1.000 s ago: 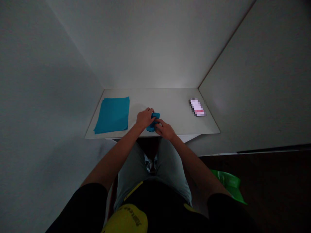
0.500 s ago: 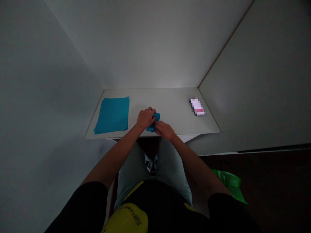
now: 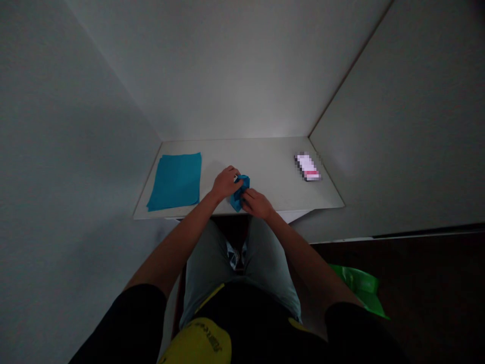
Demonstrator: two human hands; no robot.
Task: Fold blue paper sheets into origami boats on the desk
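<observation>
Between my hands, near the front edge of the white table (image 3: 265,156), is a small folded piece of blue paper (image 3: 236,201). My left hand (image 3: 226,182) grips its upper left side, fingers curled over it. On the lower right, my right hand (image 3: 256,202) pinches the paper, thumb and fingers closed together. The paper looks partly raised and creased, and the fingers cover some of its folds. A stack of flat blue sheets (image 3: 175,181) lies on the table to the left of my left hand.
A phone (image 3: 307,167) with a lit, pixelated screen lies at the table's right side. Walls rise behind the table and at both its ends. A green plastic object (image 3: 359,285) is low on the right, above the dark floor.
The blue paper has shifted shape between my hands: its lower end now points down toward the table edge and its top looks more opened. My left hand has moved slightly left.
</observation>
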